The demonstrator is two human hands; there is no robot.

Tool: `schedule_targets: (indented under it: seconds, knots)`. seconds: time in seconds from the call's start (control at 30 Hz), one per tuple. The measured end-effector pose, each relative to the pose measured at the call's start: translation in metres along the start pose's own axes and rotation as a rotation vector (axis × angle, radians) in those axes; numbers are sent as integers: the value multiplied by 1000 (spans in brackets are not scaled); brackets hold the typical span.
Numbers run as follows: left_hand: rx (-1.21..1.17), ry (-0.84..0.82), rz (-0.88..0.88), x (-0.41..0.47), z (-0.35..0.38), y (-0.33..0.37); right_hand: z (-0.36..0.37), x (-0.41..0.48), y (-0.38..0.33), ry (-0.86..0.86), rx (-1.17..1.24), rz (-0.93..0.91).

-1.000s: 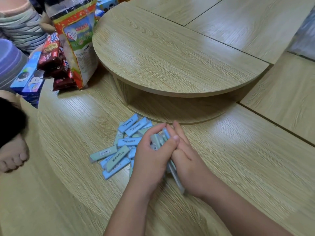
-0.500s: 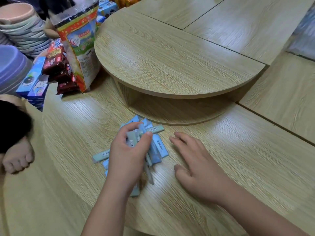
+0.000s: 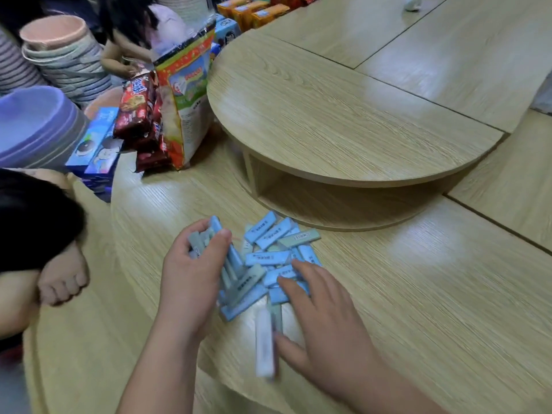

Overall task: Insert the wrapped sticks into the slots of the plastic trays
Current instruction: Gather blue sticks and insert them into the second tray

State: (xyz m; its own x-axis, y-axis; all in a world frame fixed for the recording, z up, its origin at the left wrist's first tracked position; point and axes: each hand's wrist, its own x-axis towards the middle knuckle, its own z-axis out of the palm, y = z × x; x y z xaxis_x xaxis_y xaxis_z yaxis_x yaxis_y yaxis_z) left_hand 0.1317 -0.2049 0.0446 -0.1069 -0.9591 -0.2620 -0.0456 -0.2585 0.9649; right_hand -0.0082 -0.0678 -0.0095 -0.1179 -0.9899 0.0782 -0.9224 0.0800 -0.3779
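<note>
The left hand reaches in from the lower edge with the forearm angled up over the tabletop. Its back faces the camera and its fingers are curled. The thumb and fingers clamp a bundle of wrapped sticks, blue and pale green, which fans out from the palm with the upper ends poking above the fingertips. The right hand comes in from the lower right, palm down. Its fingers are straight and spread, and the tips rest on the near edge of the pile of wrapped sticks, pinching nothing. That loose pile lies on the tabletop between the 2 hands and just in front of a raised round shelf. A pale long piece, blurred, lies lengthwise just beside the right thumb, and contact cannot be told. At the far left stand snack packets, a blue box, stacked bowls and purple bowls. Another person's bare foot rests at the tabletop's left rim.
</note>
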Motion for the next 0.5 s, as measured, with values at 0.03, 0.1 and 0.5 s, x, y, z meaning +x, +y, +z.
schedule_targets:
  seconds: [0.03,0.1,0.5]
  knots:
    - [-15,-10,-9,7,-3,-1,5,0,-4,0,-8,4]
    - [-27,-11,-16,21,-11,-6,14,3,-8,39,-29,16]
    - [-240,-245,182,27,-14,-35,89,-131,-102,-276,-160,-8]
